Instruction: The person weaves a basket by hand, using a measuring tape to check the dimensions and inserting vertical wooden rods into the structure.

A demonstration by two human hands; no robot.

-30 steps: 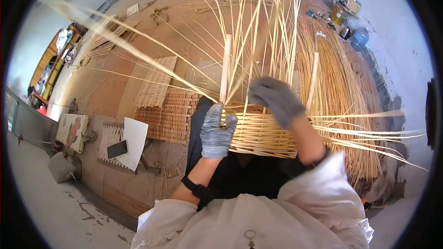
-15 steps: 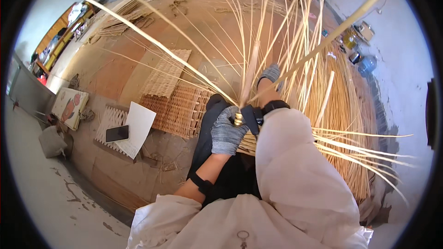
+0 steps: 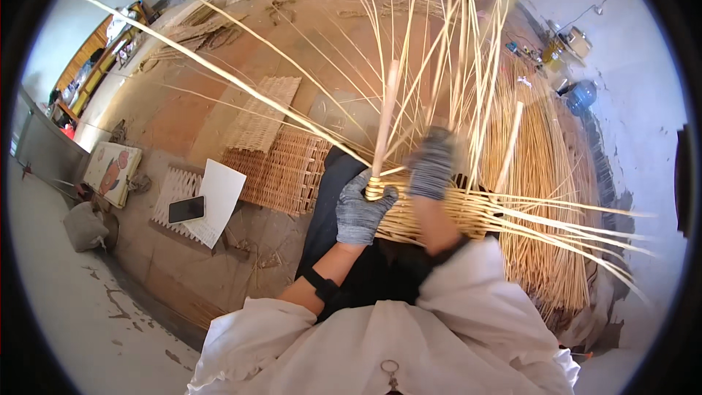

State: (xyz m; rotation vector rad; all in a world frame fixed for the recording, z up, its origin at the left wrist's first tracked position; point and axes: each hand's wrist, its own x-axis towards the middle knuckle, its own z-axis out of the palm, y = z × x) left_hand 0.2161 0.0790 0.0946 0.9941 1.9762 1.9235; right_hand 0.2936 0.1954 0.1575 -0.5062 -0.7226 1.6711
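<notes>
On my lap lies a partly woven wicker panel of pale rods, with loose rod ends fanning out to the right and away from me. My left hand, in a grey knit glove, is closed round the panel's left corner, its thumb beside the coiled rod. A thick peeled stick rises from that corner, pale rod wound round its base. To the right of the stick, my gloved right hand hovers above the panel among the upright rods. Motion smears its fingers, so whatever they hold is unclear.
A big bundle of thin rods lies to my right beside the wall. At left are finished woven panels, a white paper sheet and a phone. A blue water jug stands at the far right.
My right hand has come back toward me and down, from beyond the stick to beside it. The long rod crossing to the upper right has swung more upright. My left hand keeps its grip.
</notes>
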